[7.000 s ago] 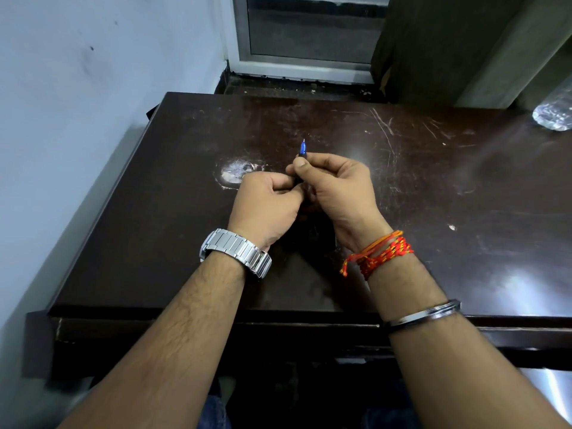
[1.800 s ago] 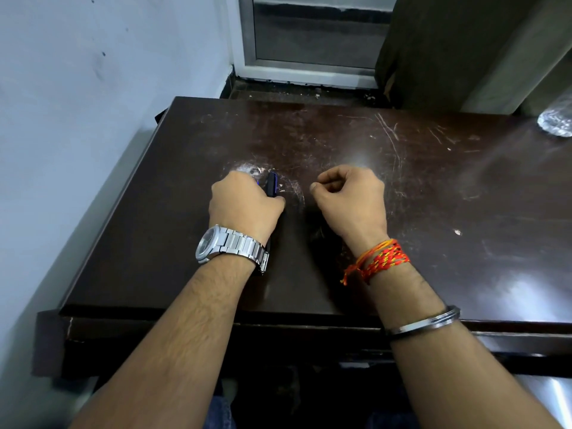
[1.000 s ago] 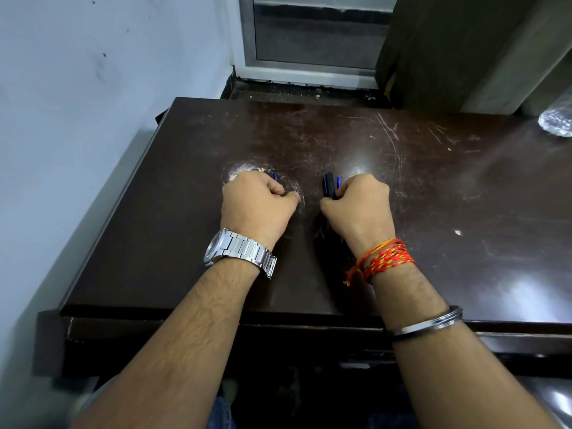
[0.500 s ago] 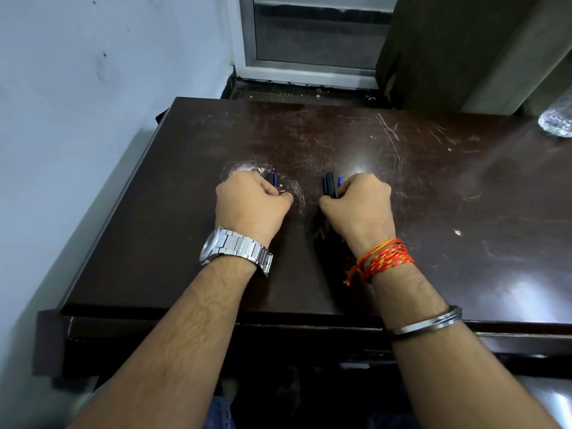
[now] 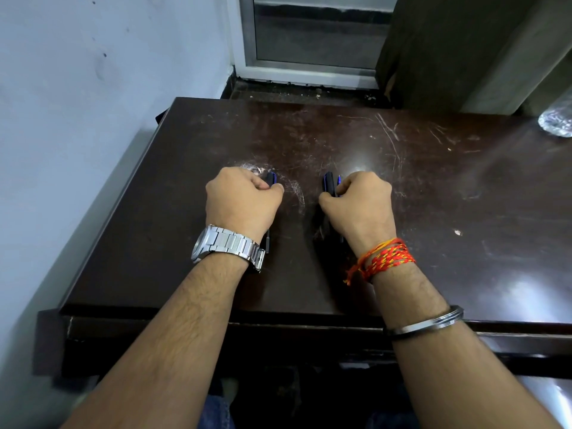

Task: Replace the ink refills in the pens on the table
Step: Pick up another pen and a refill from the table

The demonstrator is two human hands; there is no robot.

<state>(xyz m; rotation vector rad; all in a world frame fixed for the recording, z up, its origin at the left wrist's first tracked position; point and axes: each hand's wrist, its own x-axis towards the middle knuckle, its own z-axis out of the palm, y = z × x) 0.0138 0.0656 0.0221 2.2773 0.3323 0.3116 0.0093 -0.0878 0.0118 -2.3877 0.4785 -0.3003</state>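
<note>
Both fists are resting knuckles-up on the dark scratched table [image 5: 433,187], set apart near its middle. The left hand [image 5: 241,202] is curling tightly around a dark pen [image 5: 271,178] whose blue-edged end is poking out on the far side. The right hand [image 5: 360,205] is closing likewise around another dark pen part [image 5: 328,182] and a thin blue refill [image 5: 339,180]. No readable lettering is showing on either pen or on the silver wristwatch [image 5: 227,244].
</note>
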